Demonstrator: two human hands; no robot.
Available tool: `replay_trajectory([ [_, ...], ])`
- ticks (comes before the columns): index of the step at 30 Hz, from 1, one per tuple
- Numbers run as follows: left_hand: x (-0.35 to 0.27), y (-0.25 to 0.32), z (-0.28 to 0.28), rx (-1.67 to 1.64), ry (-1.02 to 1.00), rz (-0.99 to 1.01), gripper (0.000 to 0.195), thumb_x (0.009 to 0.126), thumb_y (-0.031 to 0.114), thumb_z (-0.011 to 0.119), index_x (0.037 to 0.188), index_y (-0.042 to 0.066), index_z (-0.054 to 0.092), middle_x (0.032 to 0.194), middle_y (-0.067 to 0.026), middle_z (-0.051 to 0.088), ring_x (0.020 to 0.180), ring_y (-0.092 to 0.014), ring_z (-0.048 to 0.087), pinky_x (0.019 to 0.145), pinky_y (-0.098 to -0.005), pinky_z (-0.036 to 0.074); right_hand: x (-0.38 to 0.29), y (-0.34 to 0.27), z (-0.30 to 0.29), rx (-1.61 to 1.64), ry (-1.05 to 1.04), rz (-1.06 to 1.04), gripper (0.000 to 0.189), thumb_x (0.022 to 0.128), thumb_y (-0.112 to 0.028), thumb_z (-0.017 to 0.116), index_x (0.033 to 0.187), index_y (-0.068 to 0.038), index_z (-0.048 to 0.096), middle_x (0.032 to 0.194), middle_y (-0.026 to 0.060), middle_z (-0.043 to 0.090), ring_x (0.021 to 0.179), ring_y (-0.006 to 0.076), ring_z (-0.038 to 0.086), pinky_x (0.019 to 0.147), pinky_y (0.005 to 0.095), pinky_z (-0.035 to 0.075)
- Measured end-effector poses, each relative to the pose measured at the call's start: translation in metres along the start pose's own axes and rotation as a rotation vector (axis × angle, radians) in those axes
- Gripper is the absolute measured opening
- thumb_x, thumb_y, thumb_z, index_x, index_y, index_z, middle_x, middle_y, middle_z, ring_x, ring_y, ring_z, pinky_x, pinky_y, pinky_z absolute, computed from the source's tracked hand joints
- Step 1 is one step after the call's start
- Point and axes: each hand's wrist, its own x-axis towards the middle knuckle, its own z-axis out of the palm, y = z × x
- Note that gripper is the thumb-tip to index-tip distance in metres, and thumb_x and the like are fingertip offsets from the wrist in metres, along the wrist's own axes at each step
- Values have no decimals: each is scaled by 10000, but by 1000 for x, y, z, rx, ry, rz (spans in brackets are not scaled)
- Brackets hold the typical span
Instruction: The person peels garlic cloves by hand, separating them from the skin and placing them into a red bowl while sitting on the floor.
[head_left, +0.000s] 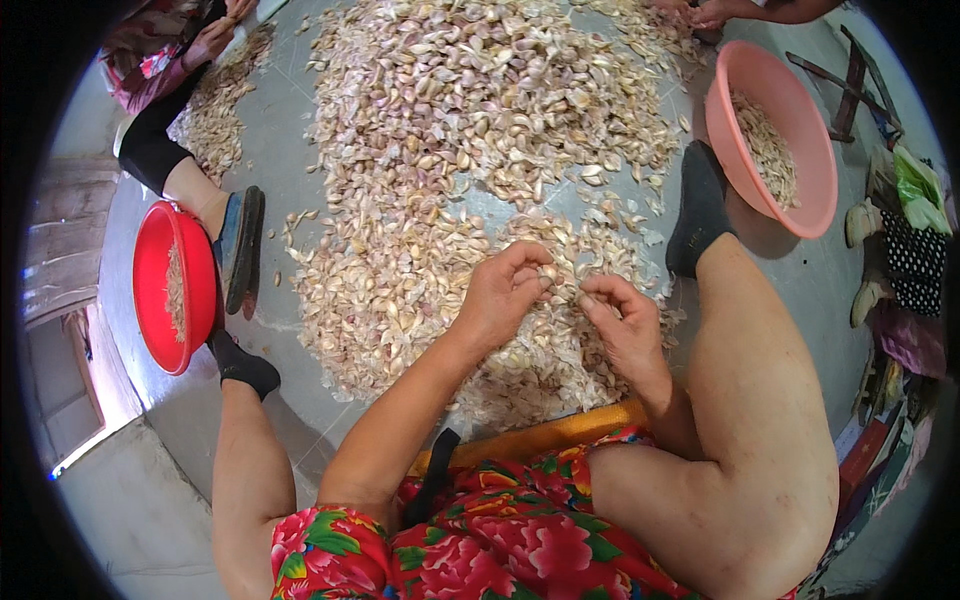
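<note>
My left hand (499, 296) pinches a garlic clove (549, 273) between thumb and fingertips, above a large heap of loose garlic cloves (480, 97) spread over the floor. Just to its right, my right hand (626, 322) has its thumb and forefinger drawn close together. The fingertips of the two hands are a small gap apart. Whether the right fingertips hold a bit of skin is too small to tell. Beneath both hands lie cloves mixed with papery garlic skins (540, 375), reaching close to my lap.
A red plastic basin (204, 292) at left and a pink basin (814, 172) at right both hold garlic cloves. Another person's hand (210, 41) shows at upper left, and other hands (709, 13) at upper right. A wooden stool (851, 90) and shoes (866, 225) are at the far right.
</note>
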Motion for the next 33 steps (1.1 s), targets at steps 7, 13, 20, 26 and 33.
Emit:
replay_trajectory([
  [7,-14,4,12,308,-38,149,266,881,-25,626,1141,19,589,984,-111,664,840,-183,671,710,-309,535,5,-10,5,-121,-38,-116,162,886,-39,675,1028,38,685,933,38,691,864,90,621,770,248,507],
  [13,-25,22,25,743,-57,399,366,858,15,651,1214,64,580,1004,-202,642,854,-393,661,722,-411,550,-2,-11,0,84,-74,144,168,888,-9,658,1049,41,659,909,38,692,840,76,619,748,236,509],
  [20,-31,19,35,787,-79,464,416,864,-13,635,1268,43,550,1032,-221,640,876,-404,664,712,-394,566,-5,-5,0,-127,-42,-6,157,905,-44,640,1052,11,644,812,36,683,670,45,587,583,207,464],
  [26,-29,6,36,198,33,189,340,871,-8,620,1207,-3,571,976,-150,642,851,-202,695,759,-336,573,1,13,-7,331,-86,213,131,922,-43,569,1036,-19,629,768,78,676,527,61,525,462,212,395],
  [33,-26,-1,21,465,31,112,222,873,36,634,1092,-2,623,899,-130,642,799,-194,655,707,-346,524,-8,8,-13,347,-42,226,153,907,-2,559,1047,-18,620,776,70,677,517,64,512,464,209,397],
])
